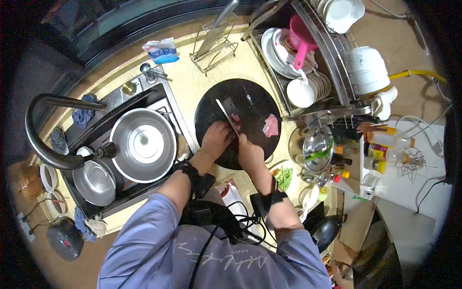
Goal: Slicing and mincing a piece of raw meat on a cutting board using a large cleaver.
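Note:
A round dark cutting board [216, 94] lies on the counter before me. My right hand [250, 151] grips the handle of a kitchen knife [224, 111], its blade pointing away and to the left over the board. My left hand [217, 137] is on the board just left of the blade, fingers curled in close to it; whatever lies beneath them is hidden. Small bits of raw meat [235, 117] are right beside the blade. A larger pink piece of raw meat [270, 125] sits apart, near the board's right edge.
Left is a sink with a large steel pot [171, 144] and a curved faucet [29, 126]. A knife rack [213, 57] stands behind the board. A dish rack [267, 72] is at back right. Cut green vegetables [283, 177] and a glass bowl [312, 144] are close on the right.

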Available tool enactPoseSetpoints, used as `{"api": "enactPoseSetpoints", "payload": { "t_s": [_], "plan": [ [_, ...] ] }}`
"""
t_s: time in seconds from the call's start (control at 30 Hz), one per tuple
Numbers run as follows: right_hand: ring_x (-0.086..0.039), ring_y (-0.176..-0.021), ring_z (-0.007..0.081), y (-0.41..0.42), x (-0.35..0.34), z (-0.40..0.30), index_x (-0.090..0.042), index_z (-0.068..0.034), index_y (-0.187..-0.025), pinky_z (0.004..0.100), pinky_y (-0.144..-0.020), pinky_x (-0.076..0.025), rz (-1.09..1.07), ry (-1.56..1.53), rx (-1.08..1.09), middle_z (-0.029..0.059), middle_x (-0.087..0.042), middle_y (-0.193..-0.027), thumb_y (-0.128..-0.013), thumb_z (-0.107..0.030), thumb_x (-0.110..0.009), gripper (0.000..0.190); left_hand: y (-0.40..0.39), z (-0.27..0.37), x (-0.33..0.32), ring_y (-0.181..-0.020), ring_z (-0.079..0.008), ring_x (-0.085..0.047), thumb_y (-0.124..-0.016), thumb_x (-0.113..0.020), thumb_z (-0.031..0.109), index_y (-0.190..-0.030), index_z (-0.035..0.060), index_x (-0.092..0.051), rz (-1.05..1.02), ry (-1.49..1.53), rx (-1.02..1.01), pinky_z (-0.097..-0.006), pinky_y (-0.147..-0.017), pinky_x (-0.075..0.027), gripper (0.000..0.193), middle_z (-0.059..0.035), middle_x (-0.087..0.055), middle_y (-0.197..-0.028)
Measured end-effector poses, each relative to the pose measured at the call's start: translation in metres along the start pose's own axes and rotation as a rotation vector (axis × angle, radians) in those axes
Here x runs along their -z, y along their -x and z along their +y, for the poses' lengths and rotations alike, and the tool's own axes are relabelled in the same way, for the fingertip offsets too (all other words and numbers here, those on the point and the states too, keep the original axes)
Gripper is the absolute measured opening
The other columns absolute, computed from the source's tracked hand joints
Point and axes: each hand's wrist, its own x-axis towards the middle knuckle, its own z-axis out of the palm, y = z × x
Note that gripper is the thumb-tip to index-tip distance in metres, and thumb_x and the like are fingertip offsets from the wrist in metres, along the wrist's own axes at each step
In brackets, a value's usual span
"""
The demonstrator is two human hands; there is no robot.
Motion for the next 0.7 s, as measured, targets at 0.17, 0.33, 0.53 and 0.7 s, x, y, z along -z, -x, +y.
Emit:
{"api": "enactPoseSetpoints", "payload": {
  "t_s": [0.17,0.33,0.53,0.7],
  "plan": [
    [-0.064,-0.061,0.0398,0.045,0.014,-0.004,-0.042,-0.004,-0.095,0.0478,-0.053,-0.051,-0.121,-0.015,-0.053,0.0219,-0.063,-0.065,-0.084,-0.007,-0.048,0.013,0.003,0.002,0.014,-0.106,-0.0336,-0.051,-0.074,-0.064,0.009,-0.103,0.0068,-0.064,0.062,-0.03,0.015,-0.0426,-0.091,-0.044,0.029,-0.0125,-0.058,-0.106],
    [-0.066,-0.062,0.0353,0.005,-0.014,-0.009,-0.044,-0.003,-0.102,0.047,-0.054,-0.053,0.011,0.035,-0.041,0.0186,-0.065,-0.071,-0.085,-0.01,-0.047,0.019,-0.001,0.009,0.011,-0.104,-0.0341,-0.051,-0.071,-0.065,0.006,-0.096,0.004,-0.063,0.038,0.019,-0.003,-0.0414,-0.088,-0.045,0.025,-0.0135,-0.057,-0.106],
    [-0.068,-0.065,0.0354,0.023,0.013,0.014,-0.044,-0.003,-0.1,0.0458,-0.054,-0.054,-0.127,-0.083,-0.022,0.019,-0.066,-0.072,-0.086,-0.012,-0.047,0.017,0.005,0.005,0.017,-0.101,-0.0352,-0.052,-0.066,-0.068,0.005,-0.092,0.0039,-0.061,0.06,-0.035,-0.088,-0.0423,-0.088,-0.045,0.027,-0.0131,-0.057,-0.103],
    [-0.066,-0.062,0.0361,0.021,-0.008,0.003,-0.045,-0.004,-0.101,0.0472,-0.055,-0.052,-0.094,-0.139,-0.016,0.0181,-0.065,-0.071,-0.084,-0.011,-0.047,0.019,0.005,0.012,0.011,-0.097,-0.0355,-0.052,-0.066,-0.068,0.005,-0.087,0.0031,-0.061,0.07,-0.161,-0.036,-0.0422,-0.086,-0.045,0.023,-0.0136,-0.057,-0.097]
  ]
}}
